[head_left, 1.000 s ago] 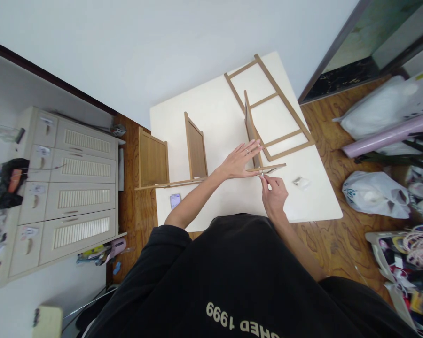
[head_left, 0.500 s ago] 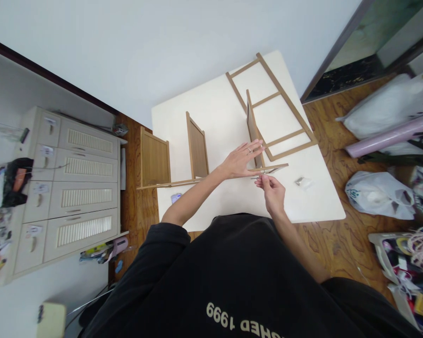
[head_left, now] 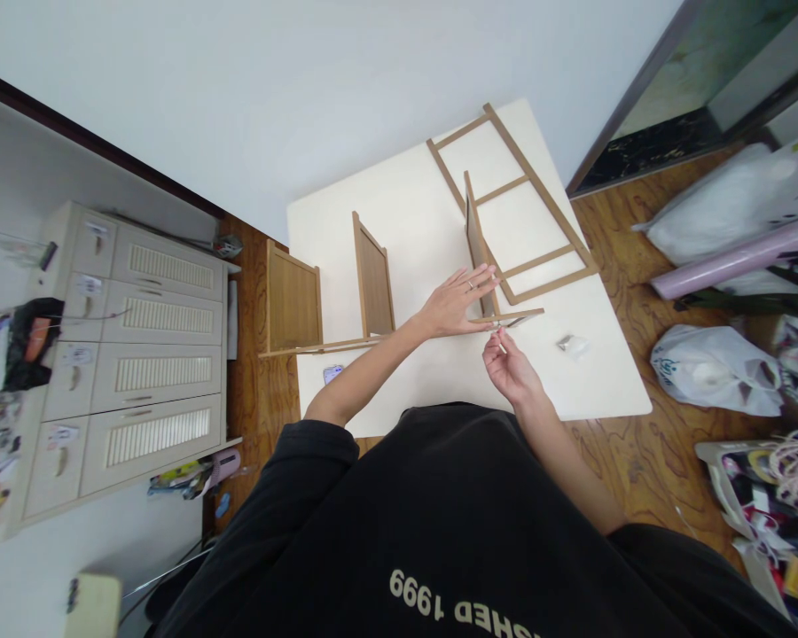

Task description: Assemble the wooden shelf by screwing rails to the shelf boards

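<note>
My left hand lies with spread fingers across the upright wooden panel, near its front end. Below it, my right hand pinches a thin metal tool against the wooden rail at the panel's front edge. Fingers hide most of the tool, and its tip is out of sight. The rail runs left behind my left forearm to two more upright wooden panels, one of them at the table's left edge. A ladder-like wooden frame lies flat on the white table, behind and right of my hands.
A small clear plastic bag lies on the table at right, a phone-like object at left. White drawers stand on the left. On the right floor are a white plastic bag, a pink roll and a full bin.
My right hand has turned at the rail, its fingers now pointing more upward, and the thin tool no longer sticks out to the left. My left hand stays on the panel.
</note>
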